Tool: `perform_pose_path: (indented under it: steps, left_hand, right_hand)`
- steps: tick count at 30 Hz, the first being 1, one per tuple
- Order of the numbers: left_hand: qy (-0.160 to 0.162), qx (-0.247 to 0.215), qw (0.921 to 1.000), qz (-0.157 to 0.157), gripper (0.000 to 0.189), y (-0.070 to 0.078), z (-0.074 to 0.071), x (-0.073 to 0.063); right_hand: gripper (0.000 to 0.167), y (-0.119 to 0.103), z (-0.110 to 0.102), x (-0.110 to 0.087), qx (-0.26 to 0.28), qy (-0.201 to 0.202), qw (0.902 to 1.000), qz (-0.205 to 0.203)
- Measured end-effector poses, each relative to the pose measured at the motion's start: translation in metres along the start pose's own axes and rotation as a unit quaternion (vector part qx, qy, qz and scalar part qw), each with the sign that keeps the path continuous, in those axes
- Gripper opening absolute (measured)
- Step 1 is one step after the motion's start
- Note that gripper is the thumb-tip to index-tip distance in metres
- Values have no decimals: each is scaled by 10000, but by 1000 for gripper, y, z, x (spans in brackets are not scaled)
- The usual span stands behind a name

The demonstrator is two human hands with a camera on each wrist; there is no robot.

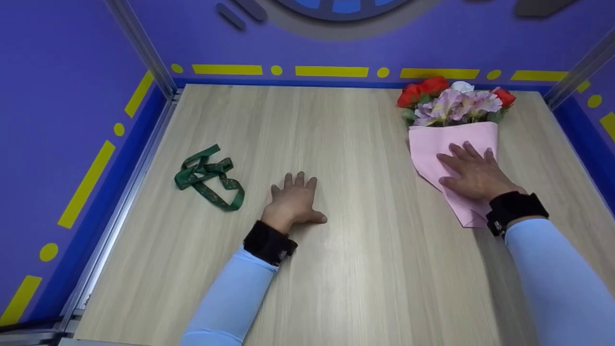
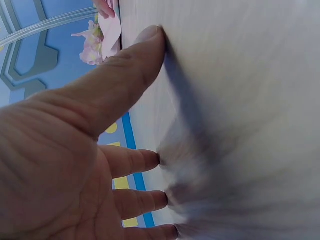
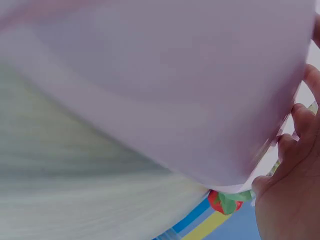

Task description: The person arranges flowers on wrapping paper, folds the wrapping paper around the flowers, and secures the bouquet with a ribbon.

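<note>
A bouquet wrapped in pink paper (image 1: 432, 149) lies at the right of the table, its red, white and pale purple flowers (image 1: 449, 103) pointing to the back edge. On the wrapping rests my right hand (image 1: 473, 175), fingers spread and straight. The right wrist view shows the pink wrap (image 3: 200, 90) filling most of the picture, with the right hand (image 3: 292, 185) along its edge. My left hand (image 1: 290, 204) is on bare wood near the table's middle, fingers spread, fingertips down at the surface. Left of it a green ribbon (image 1: 211, 178) lies in loose loops.
The pale wooden table (image 1: 355, 269) is enclosed by a blue back wall (image 1: 326, 53) and side walls with yellow marks. A metal rail (image 1: 129, 197) runs along the left edge. Shadow falls beneath the right forearm.
</note>
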State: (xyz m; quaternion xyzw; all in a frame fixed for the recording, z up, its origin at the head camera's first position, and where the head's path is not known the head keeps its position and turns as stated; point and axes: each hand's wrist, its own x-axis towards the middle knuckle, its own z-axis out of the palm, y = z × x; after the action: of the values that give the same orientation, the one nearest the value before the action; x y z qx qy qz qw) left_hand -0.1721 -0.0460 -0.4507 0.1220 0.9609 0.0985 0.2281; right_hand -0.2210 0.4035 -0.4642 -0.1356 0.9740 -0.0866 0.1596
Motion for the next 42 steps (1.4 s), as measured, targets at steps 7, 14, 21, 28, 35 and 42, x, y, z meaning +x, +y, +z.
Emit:
perform_pose_path:
  steps: [7,14,21,28,35,42]
  left_hand:
    - [-26,121,9999,-22,107,2,0,2]
    - [-45,116,9999,-55,107,2,0,2]
    - [-53,26,10000,-40,106,3,0,2]
    - [161,-215,9996,39,100,-1,0,2]
    - [1108,-442,9928,85,56,-15,-8,-2]
    - [1613,-870,9818,-494,21,-56,-31,-14]
  right_hand:
    - [74,1,-1,-2,20,102,9999,10]
    - [68,-10,2,-2,254,715,9971,21]
    - [68,-19,5,-5,382,1174,9923,-109]
    - [61,-30,10,-6,665,1704,9829,-212]
    - [53,-50,18,-7,853,2632,9601,-396]
    - [45,-69,23,-8,855,3000,9492,-424]
